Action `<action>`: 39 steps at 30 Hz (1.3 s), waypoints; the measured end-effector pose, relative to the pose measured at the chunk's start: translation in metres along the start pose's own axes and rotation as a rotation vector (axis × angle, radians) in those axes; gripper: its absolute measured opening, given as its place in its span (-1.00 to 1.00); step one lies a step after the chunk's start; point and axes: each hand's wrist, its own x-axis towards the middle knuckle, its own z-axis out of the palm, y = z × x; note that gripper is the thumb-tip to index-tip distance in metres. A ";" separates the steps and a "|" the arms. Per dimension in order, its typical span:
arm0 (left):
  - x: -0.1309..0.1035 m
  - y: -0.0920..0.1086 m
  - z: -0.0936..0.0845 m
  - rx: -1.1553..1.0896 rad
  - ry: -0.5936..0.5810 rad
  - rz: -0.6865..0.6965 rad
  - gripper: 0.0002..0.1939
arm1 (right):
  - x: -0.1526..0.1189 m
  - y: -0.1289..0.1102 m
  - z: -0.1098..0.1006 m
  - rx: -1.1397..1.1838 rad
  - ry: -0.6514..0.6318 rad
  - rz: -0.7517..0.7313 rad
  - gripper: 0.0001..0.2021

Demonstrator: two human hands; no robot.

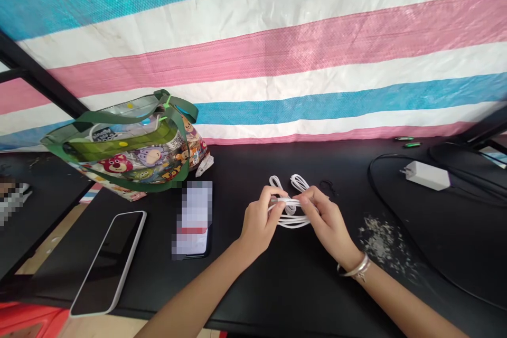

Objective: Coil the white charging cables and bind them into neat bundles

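Observation:
A white cable (293,222), looped into several strands, is held between my two hands above the black table. My left hand (259,219) pinches its left side between thumb and fingers. On the right side, my right hand (327,219) grips the strands in the same way, with a silver bracelet on the wrist. Two folded white loops (300,183) stick up beyond the fingers. Just past my right hand lies a small thin black loop (328,187). The fingers partly cover the middle of the cable.
A phone with a lit screen (196,216) and a white-edged phone (111,264) lie left, below a green-handled bag (138,153). At right are a white charger (428,175), black cables (415,251) and pale scraps (382,240). A striped sheet (277,58) hangs behind.

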 end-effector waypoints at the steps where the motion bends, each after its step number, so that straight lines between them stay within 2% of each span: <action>1: 0.000 0.000 0.000 -0.006 0.009 -0.004 -0.81 | 0.000 0.000 0.001 0.013 -0.007 0.005 -0.57; 6: 0.001 -0.002 -0.002 0.038 0.021 0.002 -0.81 | -0.001 0.000 0.001 0.003 -0.003 -0.075 -0.60; 10: 0.002 -0.004 -0.006 0.163 -0.045 -0.007 -0.80 | -0.003 -0.001 -0.002 -0.035 0.041 -0.194 -0.68; 13: 0.003 -0.004 -0.008 0.216 -0.055 0.015 -0.78 | -0.003 0.000 -0.003 -0.016 0.037 -0.186 -0.73; 18: 0.004 -0.004 -0.008 0.191 -0.015 0.175 -0.73 | 0.001 0.001 -0.003 0.011 -0.013 -0.151 -0.72; 23: 0.005 -0.004 -0.007 0.179 0.027 0.253 -0.75 | 0.004 -0.004 -0.006 -0.064 -0.061 -0.163 -0.74; 26: 0.005 -0.004 -0.008 0.179 0.033 0.261 -0.77 | 0.011 -0.002 -0.018 -0.164 -0.040 -0.153 -0.76; 30: 0.005 -0.003 -0.008 0.166 0.029 0.237 -0.76 | 0.028 0.019 -0.043 -0.324 0.172 -0.041 -0.81; 34: 0.004 -0.004 -0.008 0.183 0.024 0.241 -0.75 | 0.038 0.049 -0.057 -0.468 0.159 -0.066 -0.79; 39: 0.005 -0.003 -0.010 0.223 0.016 0.222 -0.72 | 0.036 0.071 -0.053 -0.543 0.123 -0.123 -0.80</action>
